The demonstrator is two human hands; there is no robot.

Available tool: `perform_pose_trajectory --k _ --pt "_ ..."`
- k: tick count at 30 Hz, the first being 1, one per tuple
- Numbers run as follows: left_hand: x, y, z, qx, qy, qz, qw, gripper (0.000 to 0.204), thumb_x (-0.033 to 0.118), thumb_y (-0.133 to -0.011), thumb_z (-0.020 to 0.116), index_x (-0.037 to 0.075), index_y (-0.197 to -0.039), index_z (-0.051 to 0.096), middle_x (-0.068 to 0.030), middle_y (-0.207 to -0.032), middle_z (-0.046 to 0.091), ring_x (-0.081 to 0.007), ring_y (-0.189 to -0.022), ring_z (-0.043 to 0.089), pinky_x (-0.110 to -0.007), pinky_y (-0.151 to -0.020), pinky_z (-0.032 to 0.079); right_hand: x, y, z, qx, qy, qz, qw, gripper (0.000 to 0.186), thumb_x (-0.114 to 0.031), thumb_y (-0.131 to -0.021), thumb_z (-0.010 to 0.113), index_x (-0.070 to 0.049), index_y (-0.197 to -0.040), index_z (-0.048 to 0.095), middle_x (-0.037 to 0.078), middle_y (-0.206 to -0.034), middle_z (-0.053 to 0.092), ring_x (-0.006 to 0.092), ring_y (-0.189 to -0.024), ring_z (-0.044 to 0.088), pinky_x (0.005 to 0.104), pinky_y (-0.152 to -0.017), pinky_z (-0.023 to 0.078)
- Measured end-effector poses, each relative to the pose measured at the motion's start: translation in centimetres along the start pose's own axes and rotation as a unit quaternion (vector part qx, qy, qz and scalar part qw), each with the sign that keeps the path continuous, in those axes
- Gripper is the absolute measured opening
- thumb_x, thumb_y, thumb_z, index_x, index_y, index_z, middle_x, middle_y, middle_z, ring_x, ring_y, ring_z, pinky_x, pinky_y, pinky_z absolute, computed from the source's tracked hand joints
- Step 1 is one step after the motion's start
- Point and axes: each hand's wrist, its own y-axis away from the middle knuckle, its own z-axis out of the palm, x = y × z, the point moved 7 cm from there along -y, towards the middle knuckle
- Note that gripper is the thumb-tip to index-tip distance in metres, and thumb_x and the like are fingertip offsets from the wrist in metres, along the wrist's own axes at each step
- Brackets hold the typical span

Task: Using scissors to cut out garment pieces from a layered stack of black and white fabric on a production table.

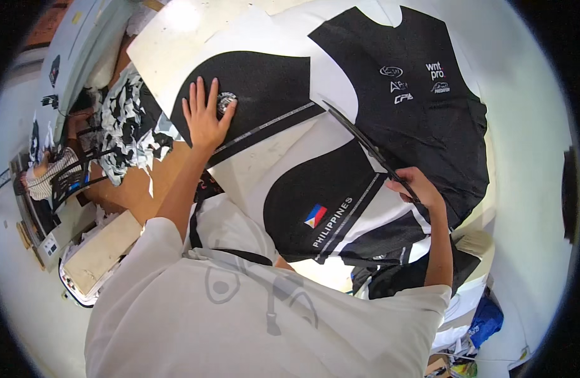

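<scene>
We see white logos (439, 70) printed on the large black panel (422, 129), and white lettering (333, 222) beside a small flag (315, 216) on the lower black panel (293, 189). Our left hand (206, 121) lies flat, fingers spread, on the upper black panel (271, 82), partly covering a round emblem (227, 101). Well apart, our right hand (416, 187) is wrapped around the handles of the black scissors (358, 135), hiding much of the grips. The blades slant over white material, tips pointing up and left, near the upper panel's corner.
</scene>
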Motion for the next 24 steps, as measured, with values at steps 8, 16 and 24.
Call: perform_pose_trajectory --k 8,16,24 --pt "0.6 -0.3 0.1 -0.012 -0.009 -0.006 1.000 0.072 0.054 -0.102 0.065 0.022 -0.165 0.048 -0.0156 -0.176 0.032 -0.0364 -0.163 0.027 -0.060 -0.130 0.017 -1.9 -2.6 -0.5 -0.005 0.027 -0.008 1.000 0.048 -0.041 -0.094 0.086 -0.007 -0.070 0.061 -0.003 -0.054 0.047 0.0072 -0.048 0.044 0.0293 -0.049 0.032" --pt "0.6 -0.2 0.3 -0.024 -0.010 -0.011 1.000 0.073 0.053 -0.100 0.067 0.022 -0.164 0.049 -0.0160 -0.176 0.031 -0.0365 -0.163 0.026 -0.059 -0.131 0.016 -2.4 -3.4 -0.8 0.003 0.064 0.003 0.998 0.046 -0.037 -0.094 0.087 -0.006 -0.072 0.062 -0.004 -0.056 0.047 0.0051 -0.049 0.045 0.0279 -0.048 0.031" --pt "0.4 -0.3 0.2 -0.016 -0.009 -0.003 1.000 0.073 0.054 -0.101 0.066 0.022 -0.164 0.048 -0.0166 -0.175 0.032 -0.0376 -0.162 0.028 -0.061 -0.129 0.018 -2.6 -2.7 -1.2 0.029 0.058 0.000 0.998 0.050 -0.039 -0.090 0.091 -0.006 -0.066 0.061 -0.003 -0.052 0.047 0.0067 -0.046 0.045 0.0285 -0.047 0.031"
